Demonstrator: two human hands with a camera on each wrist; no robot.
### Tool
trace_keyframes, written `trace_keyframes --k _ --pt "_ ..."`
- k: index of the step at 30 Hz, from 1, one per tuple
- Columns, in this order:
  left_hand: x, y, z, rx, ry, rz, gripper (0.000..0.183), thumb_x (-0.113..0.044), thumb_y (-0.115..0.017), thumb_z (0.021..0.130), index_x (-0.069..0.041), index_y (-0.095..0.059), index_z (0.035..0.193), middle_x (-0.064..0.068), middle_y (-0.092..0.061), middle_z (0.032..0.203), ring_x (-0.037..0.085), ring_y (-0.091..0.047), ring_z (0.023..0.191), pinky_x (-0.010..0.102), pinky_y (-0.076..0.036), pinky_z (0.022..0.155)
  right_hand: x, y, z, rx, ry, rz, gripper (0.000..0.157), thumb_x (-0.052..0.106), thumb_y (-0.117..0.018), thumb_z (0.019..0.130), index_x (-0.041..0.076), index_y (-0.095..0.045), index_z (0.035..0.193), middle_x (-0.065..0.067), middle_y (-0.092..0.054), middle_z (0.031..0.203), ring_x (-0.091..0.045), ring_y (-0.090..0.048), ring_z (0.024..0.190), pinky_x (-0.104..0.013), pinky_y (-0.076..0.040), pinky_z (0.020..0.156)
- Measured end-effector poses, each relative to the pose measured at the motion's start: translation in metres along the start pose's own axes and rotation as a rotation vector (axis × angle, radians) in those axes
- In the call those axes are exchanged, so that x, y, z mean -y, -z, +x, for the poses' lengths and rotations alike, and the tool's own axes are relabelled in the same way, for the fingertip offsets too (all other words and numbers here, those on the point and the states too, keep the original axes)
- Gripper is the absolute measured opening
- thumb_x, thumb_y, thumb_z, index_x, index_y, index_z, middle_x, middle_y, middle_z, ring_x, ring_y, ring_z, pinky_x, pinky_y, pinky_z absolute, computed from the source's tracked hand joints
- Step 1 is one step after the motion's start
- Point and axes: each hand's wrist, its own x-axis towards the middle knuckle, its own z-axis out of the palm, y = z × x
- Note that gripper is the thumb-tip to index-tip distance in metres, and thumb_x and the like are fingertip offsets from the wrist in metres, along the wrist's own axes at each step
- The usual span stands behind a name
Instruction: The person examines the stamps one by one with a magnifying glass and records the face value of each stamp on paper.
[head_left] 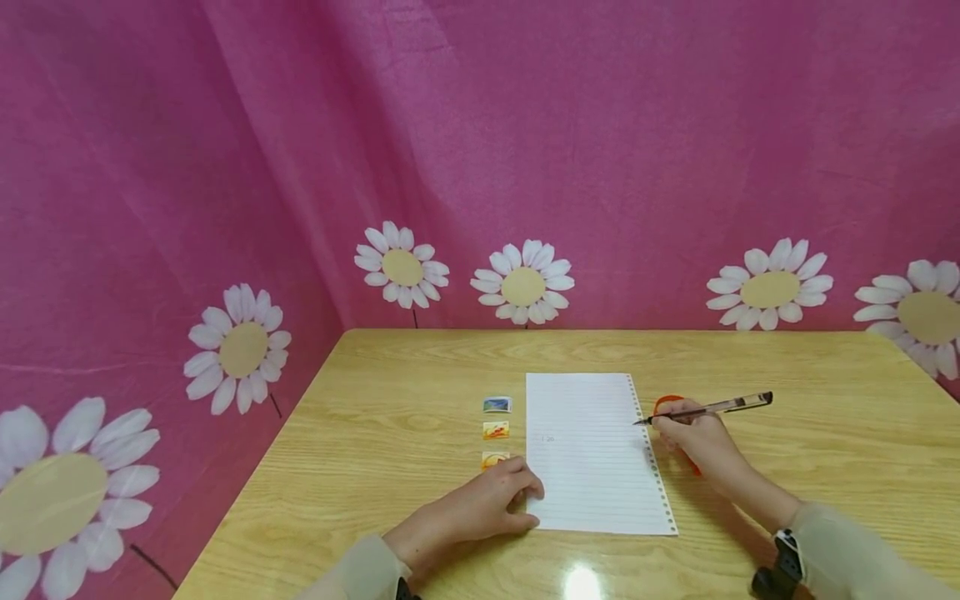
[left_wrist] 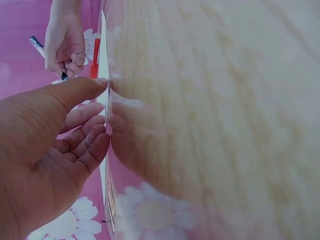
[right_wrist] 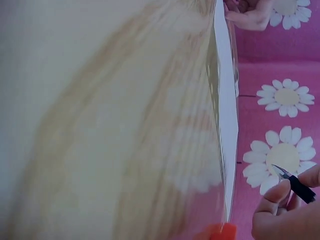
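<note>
A slim dark pen (head_left: pixel 723 407) is pinched in my right hand (head_left: pixel 701 437), its metal tip over the right side of a white lined sheet (head_left: pixel 592 467). In the right wrist view the same pen (right_wrist: pixel 300 189) shows its bare point, lifted off the paper. My left hand (head_left: pixel 491 500) rests at the lower left edge of the sheet, fingers loosely bent and fingertips on the paper's border. Faint small marks show on the sheet's left part. A red-orange object (head_left: pixel 665 401) lies beyond and under my right hand, partly hidden by it.
Three small stamp-like pictures lie in a column left of the sheet: a blue one (head_left: pixel 497 405), a yellow one (head_left: pixel 496 430) and another yellow one (head_left: pixel 493 459) beside my left hand. A pink curtain with daisies (head_left: pixel 600 167) closes off the wooden table (head_left: pixel 390 400) behind.
</note>
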Motion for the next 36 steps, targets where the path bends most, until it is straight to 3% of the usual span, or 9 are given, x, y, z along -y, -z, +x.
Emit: trace_keyframes --k 6,12,24,32,36 --pt "0.0 -0.001 0.001 -0.002 -0.007 0.0 0.026 -0.023 -0.071 0.09 -0.011 -0.065 0.112 -0.005 -0.049 0.096 0.0 -0.043 0.081 0.011 -0.039 0.072 0.002 -0.015 0.002 0.007 0.017 -0.041 0.002 0.007 -0.06 0.091 0.006 -0.061 0.093 0.011 -0.053 0.074 -0.003 -0.05 0.065 -0.021 -0.046 0.06" --pt "0.001 -0.001 0.0 -0.009 -0.018 0.008 0.025 -0.023 -0.071 0.09 -0.011 -0.065 0.112 -0.006 -0.049 0.095 -0.001 -0.042 0.08 0.011 -0.039 0.071 0.005 -0.03 0.002 0.009 0.012 -0.113 0.013 0.01 -0.062 0.09 0.0 -0.06 0.098 0.009 -0.055 0.077 -0.003 -0.05 0.067 -0.02 -0.047 0.061" --pt "0.002 -0.002 0.0 -0.011 -0.028 0.024 0.025 -0.022 -0.071 0.09 -0.011 -0.065 0.111 -0.006 -0.049 0.095 0.0 -0.043 0.081 0.01 -0.039 0.071 0.007 -0.051 0.007 0.013 -0.012 -0.061 0.013 0.007 -0.063 0.087 -0.001 -0.059 0.096 0.009 -0.053 0.07 -0.003 -0.049 0.065 -0.02 -0.044 0.06" --pt "0.002 -0.001 -0.001 -0.015 -0.038 0.028 0.026 -0.023 -0.071 0.09 -0.011 -0.065 0.111 -0.005 -0.049 0.094 0.0 -0.043 0.08 0.01 -0.039 0.071 0.002 -0.059 0.009 0.044 0.067 -0.214 0.015 0.005 -0.064 0.087 -0.005 -0.057 0.097 0.005 -0.051 0.069 -0.006 -0.047 0.062 -0.021 -0.041 0.058" --pt "0.003 -0.002 0.0 -0.019 -0.043 0.034 0.026 -0.023 -0.072 0.09 -0.011 -0.065 0.111 -0.005 -0.049 0.095 0.0 -0.042 0.08 0.01 -0.039 0.071 0.001 -0.062 0.011 0.033 0.049 -0.262 0.014 0.007 -0.063 0.087 -0.002 -0.057 0.096 0.004 -0.051 0.07 -0.007 -0.047 0.063 -0.022 -0.04 0.058"
